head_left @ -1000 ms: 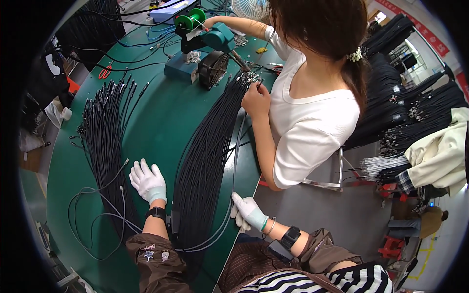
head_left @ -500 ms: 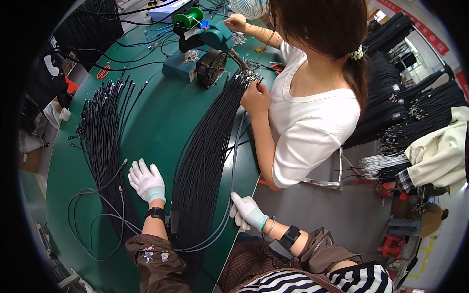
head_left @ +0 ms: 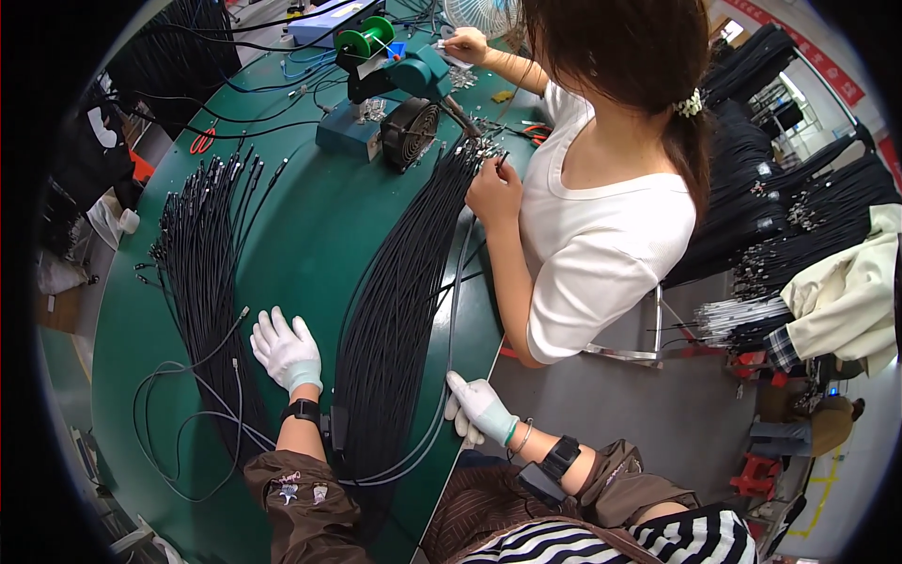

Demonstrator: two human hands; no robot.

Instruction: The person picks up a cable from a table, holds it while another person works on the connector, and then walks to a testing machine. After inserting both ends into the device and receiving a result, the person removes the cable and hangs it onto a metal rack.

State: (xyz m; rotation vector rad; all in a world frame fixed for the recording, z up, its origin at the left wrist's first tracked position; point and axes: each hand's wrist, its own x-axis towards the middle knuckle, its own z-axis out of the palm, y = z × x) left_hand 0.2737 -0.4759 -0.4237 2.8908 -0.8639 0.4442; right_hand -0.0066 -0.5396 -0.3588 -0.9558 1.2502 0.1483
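My left hand (head_left: 286, 350), in a white glove, lies flat and open on the green table (head_left: 310, 235), between two bundles of black cables. The big cable bundle (head_left: 404, 282) runs up the middle of the table just right of that hand. My right hand (head_left: 479, 409), also gloved, rests at the table's near edge, its fingers by the lower end of this bundle and a loose cable; whether it grips anything is unclear. A second bundle (head_left: 202, 254) with metal ends fans out to the left.
A person in a white shirt (head_left: 592, 235) sits at the table's right side, handling cable ends near a teal machine with a fan (head_left: 395, 103) and green spool (head_left: 362, 39). More cable bundles hang on racks (head_left: 780, 188) at right. Loose cables (head_left: 178, 423) loop at lower left.
The person in white has drawn the far hand back toward the machine. My own hands have hardly moved.
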